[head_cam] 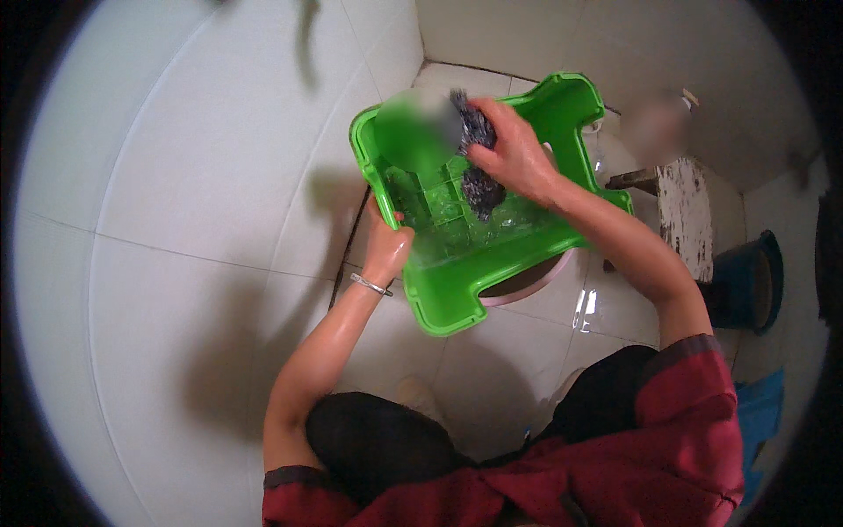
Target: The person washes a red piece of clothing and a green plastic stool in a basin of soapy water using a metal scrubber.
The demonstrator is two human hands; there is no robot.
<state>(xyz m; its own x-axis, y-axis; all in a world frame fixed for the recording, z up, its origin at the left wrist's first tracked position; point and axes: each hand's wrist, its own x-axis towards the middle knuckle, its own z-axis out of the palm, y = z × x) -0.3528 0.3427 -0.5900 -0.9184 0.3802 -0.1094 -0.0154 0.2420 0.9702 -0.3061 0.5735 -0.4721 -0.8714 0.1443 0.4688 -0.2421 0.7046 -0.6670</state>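
Observation:
A green plastic stool, wet and tipped so that its hollow ribbed underside faces me, is held above the floor. My left hand grips its left rim, with the thumb side near the edge and a bracelet on the wrist. In my right hand is a dark grey mesh scrubber, which hangs down inside the stool. Part of a pinkish round basin shows beneath the stool; the rest is hidden. A blurred patch covers the stool's upper left inside.
Right of the stool stands a worn, white-painted wooden stool. Beyond it are a dark blue bucket and a blue plastic item. The tiled floor looks wet, and pale tiled walls rise at left and top.

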